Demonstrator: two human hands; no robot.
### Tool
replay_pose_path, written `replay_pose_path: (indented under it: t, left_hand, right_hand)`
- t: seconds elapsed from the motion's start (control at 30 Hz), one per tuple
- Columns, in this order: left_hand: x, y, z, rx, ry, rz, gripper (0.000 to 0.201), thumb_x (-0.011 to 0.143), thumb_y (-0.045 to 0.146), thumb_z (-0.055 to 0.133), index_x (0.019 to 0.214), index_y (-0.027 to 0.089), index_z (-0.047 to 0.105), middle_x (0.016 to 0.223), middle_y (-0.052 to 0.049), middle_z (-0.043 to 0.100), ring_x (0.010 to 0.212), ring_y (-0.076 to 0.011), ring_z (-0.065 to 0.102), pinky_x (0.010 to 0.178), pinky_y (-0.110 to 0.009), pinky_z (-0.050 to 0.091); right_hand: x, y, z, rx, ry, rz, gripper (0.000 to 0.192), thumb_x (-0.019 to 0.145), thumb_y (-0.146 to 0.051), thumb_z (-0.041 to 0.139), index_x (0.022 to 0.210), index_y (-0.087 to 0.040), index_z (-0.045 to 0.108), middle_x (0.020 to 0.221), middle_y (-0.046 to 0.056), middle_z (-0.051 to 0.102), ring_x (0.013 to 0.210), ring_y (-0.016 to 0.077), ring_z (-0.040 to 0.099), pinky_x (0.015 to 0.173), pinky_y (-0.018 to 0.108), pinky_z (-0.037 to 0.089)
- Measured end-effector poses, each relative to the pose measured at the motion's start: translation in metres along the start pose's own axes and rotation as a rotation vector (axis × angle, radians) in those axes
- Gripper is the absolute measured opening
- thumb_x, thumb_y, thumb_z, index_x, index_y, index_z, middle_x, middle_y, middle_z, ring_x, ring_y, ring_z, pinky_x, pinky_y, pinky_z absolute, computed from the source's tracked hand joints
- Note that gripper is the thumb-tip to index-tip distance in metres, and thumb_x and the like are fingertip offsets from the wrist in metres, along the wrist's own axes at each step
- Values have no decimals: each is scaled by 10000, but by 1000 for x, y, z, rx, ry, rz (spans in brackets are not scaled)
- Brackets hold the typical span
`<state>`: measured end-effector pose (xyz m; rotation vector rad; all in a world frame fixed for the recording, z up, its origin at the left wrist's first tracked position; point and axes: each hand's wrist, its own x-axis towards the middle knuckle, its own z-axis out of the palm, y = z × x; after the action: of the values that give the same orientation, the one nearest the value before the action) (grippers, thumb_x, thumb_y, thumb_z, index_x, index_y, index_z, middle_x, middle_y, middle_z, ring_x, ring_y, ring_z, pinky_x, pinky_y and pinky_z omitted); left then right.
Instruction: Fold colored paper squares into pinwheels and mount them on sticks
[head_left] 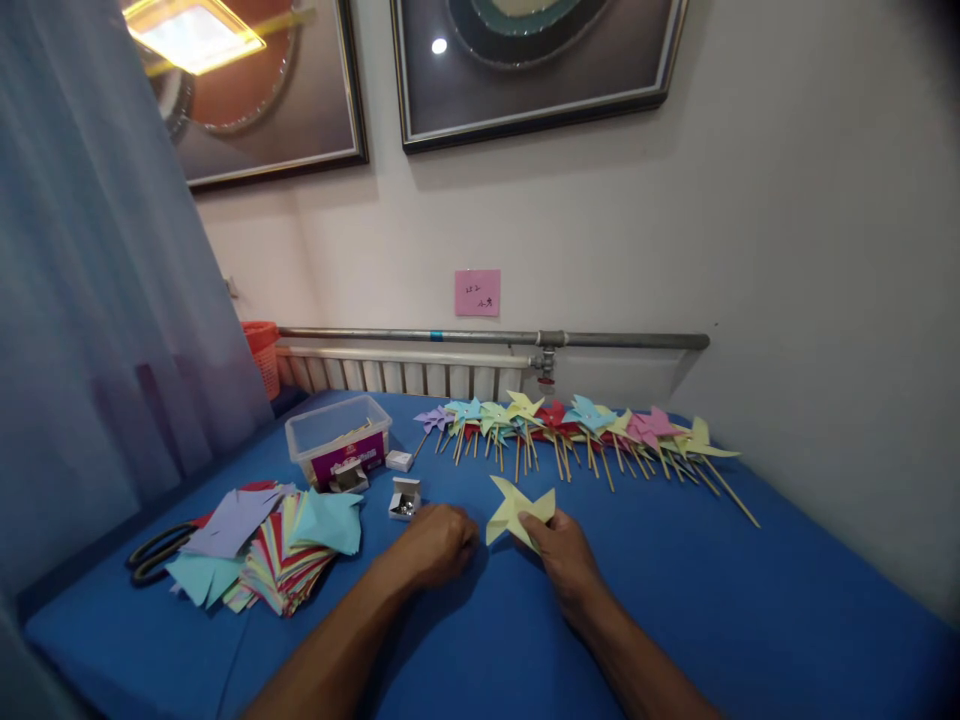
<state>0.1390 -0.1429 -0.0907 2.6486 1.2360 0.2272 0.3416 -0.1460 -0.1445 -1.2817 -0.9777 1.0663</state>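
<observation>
One yellow pinwheel [517, 510] — pinched by right hand [564, 553] fingers [534, 522]

Pale yellow paper pinwheel [517, 510]: folded, four pointed blades, no stick attached. It lies tilted just above the blue table [712, 590], near the small open white box [405, 497], to its right.

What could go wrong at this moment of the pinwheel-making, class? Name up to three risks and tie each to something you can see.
1. The right hand grips the yellow pinwheel by one edge only; its folded points might spring open.
2. The small open box of metal bits sits close to the left hand; a nudge could spill it.
3. The scissors lie partly under the paper stack, easy to overlook.
</observation>
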Motion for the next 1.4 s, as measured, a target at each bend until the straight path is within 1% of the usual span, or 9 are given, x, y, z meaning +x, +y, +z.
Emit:
replay_pose_path:
  t: [0.27,0.43,0.77,0.87,0.97,1.1,1.17,1.27,1.4]
  left_hand:
    - [2,8,-2,46,-28,-76,199,853,180,552,928,196,735,1016,-102,733,939,-246,670,818,-320,461]
    - [4,8,-1,82,-36,-87,244,899,185,489,903,162,732,984,-134,723,892,-260,676,782,-339,467]
    - [4,2,2,34,-15,-87,245,872,143,482,891,167,725,939,-119,704,835,-244,643,766,-346,453]
    - [5,2,3,-45,33,-95,245,848,122,486,890,171,723,944,-108,714,863,-227,641,792,-318,454]
    - [8,-1,7,-188,142,-111,227,821,117,492,863,178,707,931,-67,721,901,-200,636,829,-284,454]
    - [16,-2,11,-575,272,-278,156,821,187,521,839,161,674,802,-17,691,765,-159,615,705,-250,469]
    - [18,0,11,-732,318,-338,125,810,194,547,815,156,666,810,-21,693,758,-155,621,696,-250,482]
    - [20,8,13,-875,410,-311,69,762,140,601,743,155,666,1065,-68,722,968,-183,660,858,-280,507]
    - [21,19,19,-931,405,-269,88,761,97,622,756,158,685,1382,-110,606,1199,-229,616,967,-326,511]
  right_hand:
    - [2,3,-1,24,-25,-10,424,656,-477,719,921,-147,732,847,89,788,771,277,729,677,334,569]
    - [4,7,-3,10,-29,-12,445,661,-497,726,929,-142,733,847,98,788,757,275,726,661,336,571]
    - [3,6,-4,0,-25,9,439,664,-508,736,915,-148,724,812,87,781,762,278,732,651,324,576]
    - [4,6,-3,43,-16,14,420,654,-484,754,907,-152,711,821,83,779,756,269,730,687,338,584]
    - [1,2,0,121,-27,29,401,632,-443,772,903,-157,699,830,75,776,755,258,728,738,354,593]
    - [-4,-1,3,218,-54,61,364,636,-425,782,881,-172,690,783,58,761,697,240,720,722,356,598]
    - [-3,1,5,223,-42,76,365,625,-429,787,866,-175,687,750,50,752,670,239,717,688,351,597]
    - [1,10,8,169,-39,73,390,610,-449,786,865,-171,687,734,54,753,666,248,721,656,343,588]
    - [3,17,11,133,-82,10,438,638,-482,761,930,-162,693,779,67,771,715,254,728,685,336,580]
